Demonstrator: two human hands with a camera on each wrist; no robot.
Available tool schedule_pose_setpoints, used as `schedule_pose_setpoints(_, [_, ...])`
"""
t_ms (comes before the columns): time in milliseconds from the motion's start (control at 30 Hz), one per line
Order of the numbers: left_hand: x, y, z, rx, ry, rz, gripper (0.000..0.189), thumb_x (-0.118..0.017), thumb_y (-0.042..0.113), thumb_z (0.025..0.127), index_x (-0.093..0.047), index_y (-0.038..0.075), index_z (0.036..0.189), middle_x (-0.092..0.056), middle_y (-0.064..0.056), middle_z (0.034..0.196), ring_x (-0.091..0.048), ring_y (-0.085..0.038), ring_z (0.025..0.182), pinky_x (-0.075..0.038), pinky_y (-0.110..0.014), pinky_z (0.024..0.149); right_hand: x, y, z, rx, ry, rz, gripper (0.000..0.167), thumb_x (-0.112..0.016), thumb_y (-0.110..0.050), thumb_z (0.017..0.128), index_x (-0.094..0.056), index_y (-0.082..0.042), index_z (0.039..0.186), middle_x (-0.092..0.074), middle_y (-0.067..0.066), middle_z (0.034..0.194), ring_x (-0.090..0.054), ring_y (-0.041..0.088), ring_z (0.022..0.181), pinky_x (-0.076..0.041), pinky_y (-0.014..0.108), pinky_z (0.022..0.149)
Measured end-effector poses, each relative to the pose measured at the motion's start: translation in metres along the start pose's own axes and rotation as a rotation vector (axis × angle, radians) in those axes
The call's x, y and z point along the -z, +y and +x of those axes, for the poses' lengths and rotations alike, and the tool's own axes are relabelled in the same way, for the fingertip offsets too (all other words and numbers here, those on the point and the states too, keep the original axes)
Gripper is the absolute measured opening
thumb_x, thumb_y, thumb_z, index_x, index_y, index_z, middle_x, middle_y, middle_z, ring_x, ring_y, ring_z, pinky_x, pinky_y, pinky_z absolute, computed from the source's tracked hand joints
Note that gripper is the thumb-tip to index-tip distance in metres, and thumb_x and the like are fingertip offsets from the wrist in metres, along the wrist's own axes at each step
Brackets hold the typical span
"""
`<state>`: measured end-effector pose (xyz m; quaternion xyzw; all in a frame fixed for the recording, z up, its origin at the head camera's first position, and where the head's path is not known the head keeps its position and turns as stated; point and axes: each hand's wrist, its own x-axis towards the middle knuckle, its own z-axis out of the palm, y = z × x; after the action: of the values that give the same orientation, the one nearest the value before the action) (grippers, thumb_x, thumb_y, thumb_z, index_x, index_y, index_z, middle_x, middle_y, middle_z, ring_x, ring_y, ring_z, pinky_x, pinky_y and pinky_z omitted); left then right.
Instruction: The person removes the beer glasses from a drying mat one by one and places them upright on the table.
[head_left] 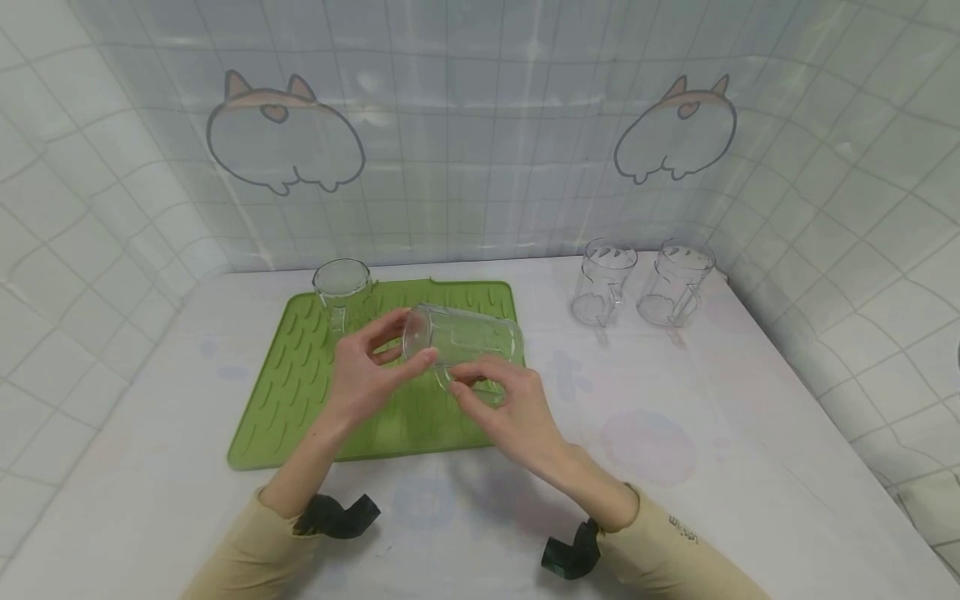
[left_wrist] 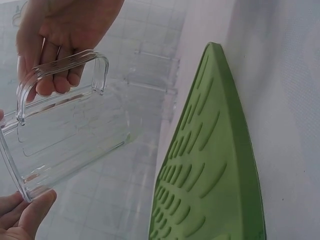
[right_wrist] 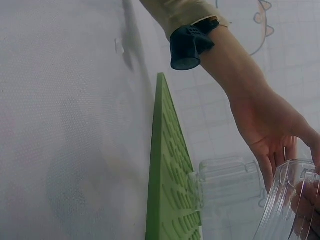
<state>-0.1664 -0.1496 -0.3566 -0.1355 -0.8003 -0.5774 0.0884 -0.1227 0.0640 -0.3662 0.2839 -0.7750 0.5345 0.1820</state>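
A clear glass mug lies on its side in the air above the green ridged mat, its handle toward the person. My left hand holds the mug's left end between thumb and fingers. At the handle, my right hand grips with its thumb and curled fingers. In the left wrist view, the right hand's fingertips show through the handle loop, and the left thumb presses the mug's edge. Another glass mug stands on the mat's back left part, beyond the left hand.
Two more glass mugs, one beside the other, stand on the white table at the back right. Tiled walls close in the table at the back and both sides. Each wrist wears a dark strapped piece.
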Motion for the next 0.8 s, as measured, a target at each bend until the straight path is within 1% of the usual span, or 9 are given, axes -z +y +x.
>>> schedule_pose_setpoints(133, [0.001,0.001,0.000,-0.015,0.013,0.003,0.064,-0.083,0.017,0.081,-0.057,0.003,0.138,-0.064,-0.014,0.132,-0.060,-0.025,0.123,-0.056,-0.017,0.093,0.001,-0.001,0.000,0.010,0.009,-0.001,0.012,-0.072,-0.008,0.090,-0.075,-0.009,0.101,-0.073,-0.002,0.092,-0.067,0.009,0.087,-0.062,0.032,0.081])
schedule_pose_setpoints(267, [0.001,0.000,0.000,-0.034,0.026,0.002,0.061,-0.082,0.016,0.082,-0.058,0.003,0.136,-0.065,-0.014,0.129,-0.061,-0.025,0.121,-0.057,-0.017,0.092,0.002,0.000,0.000,0.011,0.015,-0.009,0.012,-0.072,-0.008,0.090,-0.075,-0.009,0.101,-0.073,-0.002,0.093,-0.067,0.009,0.088,-0.061,0.029,0.082])
schedule_pose_setpoints(333, [0.002,0.000,0.001,-0.035,0.030,0.003,0.059,-0.082,0.016,0.082,-0.059,0.003,0.136,-0.066,-0.013,0.128,-0.061,-0.024,0.121,-0.057,-0.017,0.092,0.003,0.000,0.000,0.010,0.013,-0.009,0.012,-0.071,-0.008,0.090,-0.075,-0.009,0.102,-0.073,-0.002,0.093,-0.067,0.009,0.088,-0.061,0.029,0.083])
schedule_pose_setpoints(567, [0.003,0.000,0.001,-0.034,0.042,-0.033,0.059,-0.081,0.014,0.083,-0.058,0.002,0.136,-0.065,-0.015,0.130,-0.061,-0.026,0.120,-0.057,-0.019,0.092,0.006,0.000,0.002,0.030,0.034,-0.011,0.014,-0.071,-0.006,0.090,-0.074,-0.008,0.103,-0.073,-0.001,0.095,-0.067,0.011,0.090,-0.062,0.042,0.085])
schedule_pose_setpoints(667, [0.004,0.001,0.002,-0.027,0.051,-0.043,0.060,-0.081,0.013,0.083,-0.057,0.001,0.137,-0.064,-0.016,0.131,-0.061,-0.028,0.120,-0.057,-0.019,0.091,0.008,-0.001,0.003,0.041,0.051,-0.022,0.015,-0.071,-0.006,0.089,-0.074,-0.009,0.103,-0.073,-0.001,0.095,-0.067,0.011,0.089,-0.061,0.038,0.084])
schedule_pose_setpoints(800, [0.005,0.001,0.002,-0.012,0.056,-0.035,0.061,-0.080,0.013,0.084,-0.056,0.001,0.138,-0.063,-0.016,0.132,-0.060,-0.028,0.121,-0.057,-0.018,0.092,0.011,-0.001,0.004,0.057,0.074,-0.039,0.015,-0.071,-0.005,0.089,-0.074,-0.009,0.104,-0.073,0.000,0.096,-0.067,0.012,0.090,-0.060,0.030,0.086])
